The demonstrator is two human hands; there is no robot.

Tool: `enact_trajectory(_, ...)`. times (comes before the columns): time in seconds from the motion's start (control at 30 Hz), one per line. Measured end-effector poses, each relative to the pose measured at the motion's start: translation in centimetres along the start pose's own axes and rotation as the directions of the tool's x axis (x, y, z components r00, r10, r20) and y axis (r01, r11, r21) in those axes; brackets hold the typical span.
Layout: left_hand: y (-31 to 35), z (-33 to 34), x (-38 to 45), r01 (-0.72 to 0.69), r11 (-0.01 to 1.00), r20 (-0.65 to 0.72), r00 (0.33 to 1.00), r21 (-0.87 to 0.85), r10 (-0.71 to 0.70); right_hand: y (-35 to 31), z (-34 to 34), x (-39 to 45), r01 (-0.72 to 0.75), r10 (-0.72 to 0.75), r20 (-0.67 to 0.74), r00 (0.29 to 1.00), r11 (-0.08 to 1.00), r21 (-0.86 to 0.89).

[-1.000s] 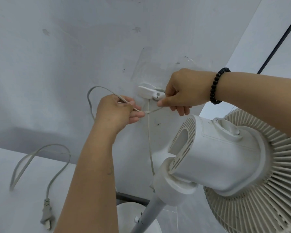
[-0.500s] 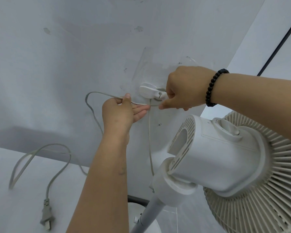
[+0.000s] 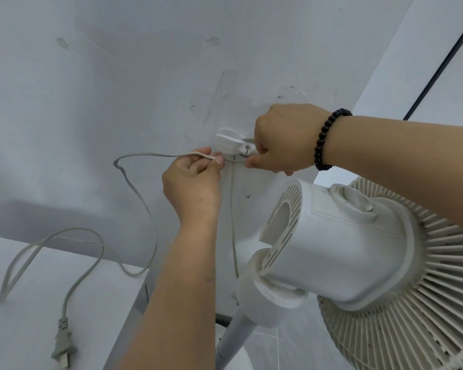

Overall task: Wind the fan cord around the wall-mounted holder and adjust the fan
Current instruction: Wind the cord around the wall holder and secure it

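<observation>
A white holder (image 3: 231,145) is fixed to the pale wall (image 3: 118,89). My right hand (image 3: 284,141), with a black bead bracelet at the wrist, grips the holder's right end, thumb under it. My left hand (image 3: 195,180) pinches the grey fan cord (image 3: 145,209) just left of and below the holder. From there the cord loops out left, drops to the white table (image 3: 38,289) and ends in a two-pin plug (image 3: 62,345). Another stretch of cord hangs straight down from the holder to the white fan (image 3: 332,249) at lower right.
The fan's motor housing and ribbed rear grille (image 3: 425,303) fill the lower right, on a pole (image 3: 233,340) above a round base. A black strip (image 3: 439,60) runs diagonally up the right-hand wall. The table edge lies beside the fan pole.
My left hand has brought the cord up and right, close under the holder. My right hand has stayed on the holder. The cord loop at left has widened and sagged toward the table.
</observation>
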State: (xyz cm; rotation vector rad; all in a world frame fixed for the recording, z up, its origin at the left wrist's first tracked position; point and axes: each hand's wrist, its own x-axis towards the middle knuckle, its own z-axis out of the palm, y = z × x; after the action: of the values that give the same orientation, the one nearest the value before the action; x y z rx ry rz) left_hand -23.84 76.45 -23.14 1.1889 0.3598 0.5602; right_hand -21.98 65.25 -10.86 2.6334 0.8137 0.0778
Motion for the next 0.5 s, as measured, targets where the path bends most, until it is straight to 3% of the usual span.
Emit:
enact_trajectory(0.2, -0.7, 0.3, 0.6, 0.010, 0.993, -0.103, 0.994, -0.114, -0.022, 0.2, 0.1, 0.0, 0.009, -0.010, 0.034, 0.999, 0.998, 0.056)
enact_trajectory(0.5, 0.9, 0.8, 0.4, 0.109, 0.942, -0.075, 0.987, -0.319, -0.139, 0.0, -0.3, 0.0, -0.010, 0.003, 0.080, 0.997, 0.997, 0.078)
